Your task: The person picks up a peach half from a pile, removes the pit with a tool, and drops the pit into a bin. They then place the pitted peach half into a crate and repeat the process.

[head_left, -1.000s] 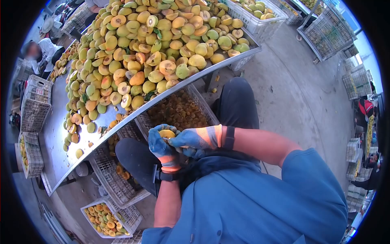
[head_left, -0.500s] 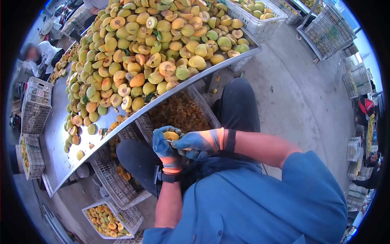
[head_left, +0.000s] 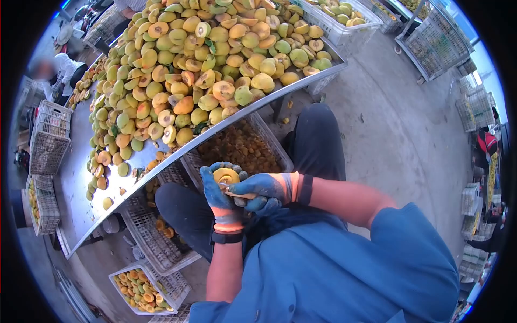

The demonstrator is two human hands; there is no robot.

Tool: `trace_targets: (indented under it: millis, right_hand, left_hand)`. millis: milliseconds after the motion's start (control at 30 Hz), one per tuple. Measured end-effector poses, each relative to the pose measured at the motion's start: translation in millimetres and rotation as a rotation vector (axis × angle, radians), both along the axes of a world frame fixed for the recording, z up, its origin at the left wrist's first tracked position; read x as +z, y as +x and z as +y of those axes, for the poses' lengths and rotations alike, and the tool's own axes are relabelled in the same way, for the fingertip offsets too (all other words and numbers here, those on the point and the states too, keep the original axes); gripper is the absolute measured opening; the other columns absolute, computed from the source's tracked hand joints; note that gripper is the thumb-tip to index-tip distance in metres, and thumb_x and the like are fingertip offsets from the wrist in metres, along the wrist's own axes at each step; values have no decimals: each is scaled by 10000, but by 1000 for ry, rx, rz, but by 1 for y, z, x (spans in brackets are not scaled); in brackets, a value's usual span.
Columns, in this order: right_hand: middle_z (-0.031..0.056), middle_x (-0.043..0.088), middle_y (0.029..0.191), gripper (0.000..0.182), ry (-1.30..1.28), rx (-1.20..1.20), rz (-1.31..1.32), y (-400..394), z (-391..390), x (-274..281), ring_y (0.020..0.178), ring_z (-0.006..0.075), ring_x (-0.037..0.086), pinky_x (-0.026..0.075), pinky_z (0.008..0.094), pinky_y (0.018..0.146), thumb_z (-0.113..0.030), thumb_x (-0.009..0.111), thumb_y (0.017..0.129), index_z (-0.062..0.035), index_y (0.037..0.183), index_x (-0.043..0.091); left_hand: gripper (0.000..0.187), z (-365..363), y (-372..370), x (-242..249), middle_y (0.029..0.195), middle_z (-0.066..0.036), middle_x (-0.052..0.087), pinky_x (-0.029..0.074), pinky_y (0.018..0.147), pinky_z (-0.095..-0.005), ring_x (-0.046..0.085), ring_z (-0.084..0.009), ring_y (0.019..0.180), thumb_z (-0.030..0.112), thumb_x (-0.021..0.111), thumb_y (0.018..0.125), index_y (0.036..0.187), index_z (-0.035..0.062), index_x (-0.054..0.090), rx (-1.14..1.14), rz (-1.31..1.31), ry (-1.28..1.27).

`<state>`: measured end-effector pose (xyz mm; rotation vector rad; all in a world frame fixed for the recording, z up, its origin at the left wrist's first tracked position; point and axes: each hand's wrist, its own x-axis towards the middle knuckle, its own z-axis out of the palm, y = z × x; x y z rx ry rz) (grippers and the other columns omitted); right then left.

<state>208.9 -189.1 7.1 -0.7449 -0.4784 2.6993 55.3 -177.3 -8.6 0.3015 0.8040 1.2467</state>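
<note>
In my left hand (head_left: 215,188), gloved in blue and orange, sits a yellow peach half (head_left: 226,176) with its cut face turned up. The fingers curl around it. My right hand (head_left: 261,191), in a matching glove, is closed on a small hand tool (head_left: 242,195) with a tan handle. Its tip meets the lower part of the cut face; the exact shape of the tip is too small to tell. Both hands are held together above my lap. Beyond them, a large heap of halved peaches (head_left: 177,75) lies on a metal table (head_left: 75,177).
Under the table edge stands a crate (head_left: 269,137) of brown-orange scraps. Another crate (head_left: 156,242) is beside my left knee, and a white crate (head_left: 180,290) of peach halves is at lower left. A person (head_left: 62,75) sits at far left. Stacked crates (head_left: 476,110) line the right.
The peach half has been tilted so its cut face shows more fully. My left hand has opened out a little around it, and the tool's tan handle is more visible.
</note>
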Motion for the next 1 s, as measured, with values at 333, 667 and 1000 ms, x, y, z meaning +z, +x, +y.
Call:
trace_targets:
  millis: [333, 667, 1000]
  right_hand:
    - [269, 686, 837, 430, 1163, -54, -953, -15, -1, -10, 807, 463, 678, 520, 506, 729, -409, 534, 1047, 11, 1014, 622]
    - [298, 686, 835, 440, 1250, -46, -831, -16, -2, -25, 812, 511, 664, 509, 555, 728, -435, 524, 1040, 0, 1040, 595]
    - [249, 669, 767, 332, 1047, -271, -796, -4, -2, -3, 749, 456, 673, 500, 494, 666, -343, 585, 1039, -12, 1028, 610]
  left_hand:
    - [283, -6, -168, 39, 1072, -162, 663, 566, 849, -391, 678, -298, 947, 28, 730, 916, 1172, -30, 621, 655, 1856, 701]
    - [322, 137, -158, 3, 1162, -214, 699, 517, 950, -381, 676, -304, 1021, 196, 705, 964, 1157, -61, 686, 232, 1511, 462]
    - [603, 206, -106, -24, 1021, -217, 694, 524, 894, -425, 675, -376, 983, 329, 854, 773, 1200, -15, 604, -116, 1690, 297]
